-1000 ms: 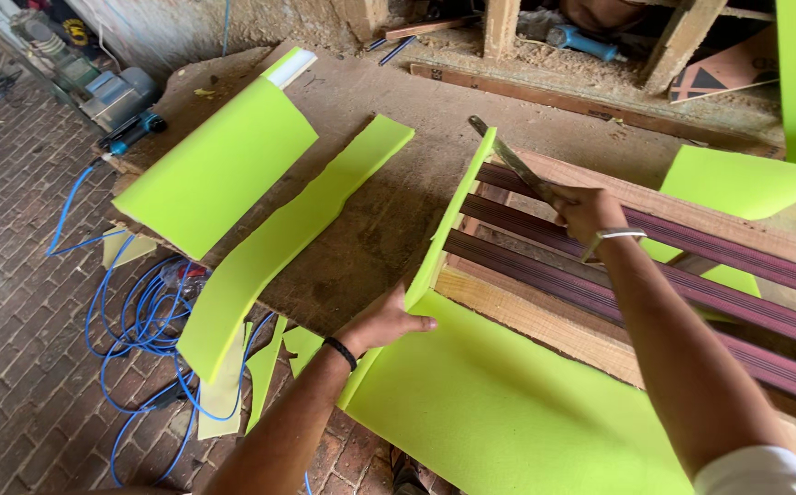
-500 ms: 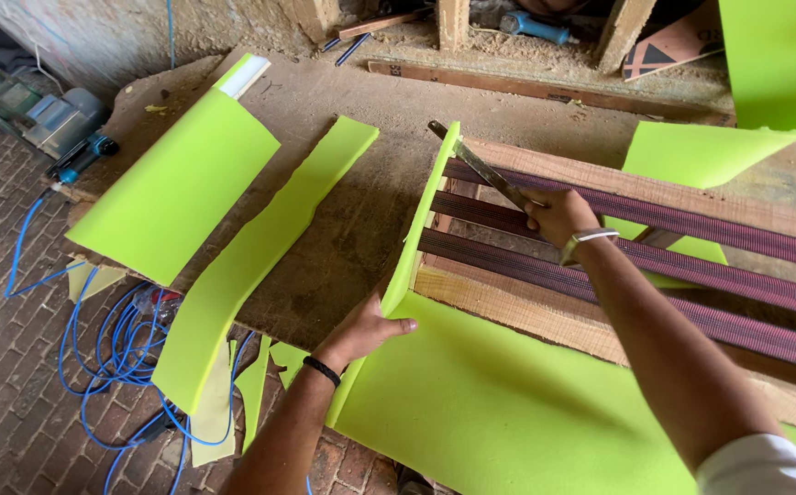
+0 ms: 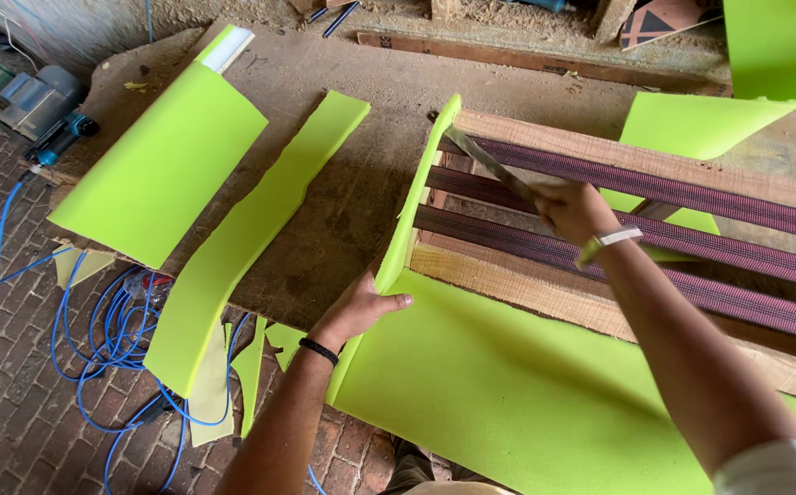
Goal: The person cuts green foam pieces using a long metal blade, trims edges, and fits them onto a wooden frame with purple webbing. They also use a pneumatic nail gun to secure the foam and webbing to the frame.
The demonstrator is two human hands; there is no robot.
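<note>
Under the right hand [image 3: 570, 209] lies a wooden frame [image 3: 545, 137] strung with dark red straps [image 3: 691, 188], set on the bench [image 3: 343, 183]. That hand is closed around the handle of a long thin blade [image 3: 494, 167], which runs up and away from the knuckles toward the far left corner of the frame. The blade's tip meets the upright edge of a bright green foam sheet [image 3: 508, 394] where the foam stands against the frame's left end.

Nearer to the body, the left hand [image 3: 366, 307] is spread flat, fingers together and thumb out, pressing the foam at the frame's near left corner. The foam's raised edge runs from this hand straight away toward the blade tip, so its long axis lies between the two hands; the right hand is the nearer one to the cutting point.

Left of the left hand lie a long foam strip [image 3: 242, 247] and a wider foam piece [image 3: 155, 165], with blue hose [image 3: 95, 339] coiled on the brick floor [image 3: 13, 403] below.
</note>
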